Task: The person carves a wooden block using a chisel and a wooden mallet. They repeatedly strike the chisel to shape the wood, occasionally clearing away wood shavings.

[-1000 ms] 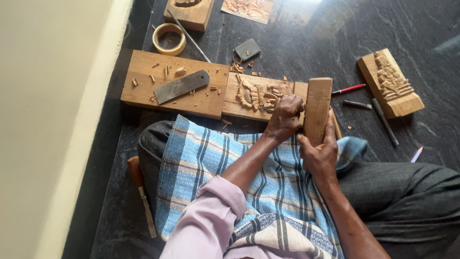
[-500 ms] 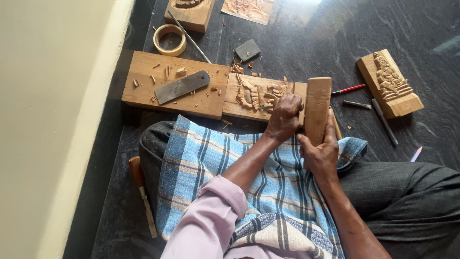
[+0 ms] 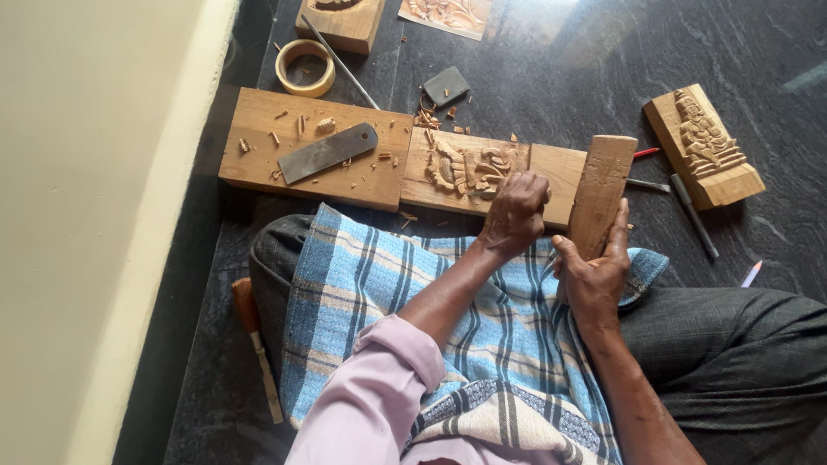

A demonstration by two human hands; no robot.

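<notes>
1. Left hand (image 3: 514, 209) is clenched, fist resting on the carved wooden panel (image 3: 469, 170).
2. Right hand (image 3: 596, 274) grasps the wooden mallet block (image 3: 601, 194), upright just right of the panel's carving.

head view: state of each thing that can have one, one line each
left hand: fisted on carving panel
right hand: gripping wooden mallet
wooden mallet: upright, held
carving panel: partly carved, flat
finished carving: lying on floor
tape roll: flat
</notes>
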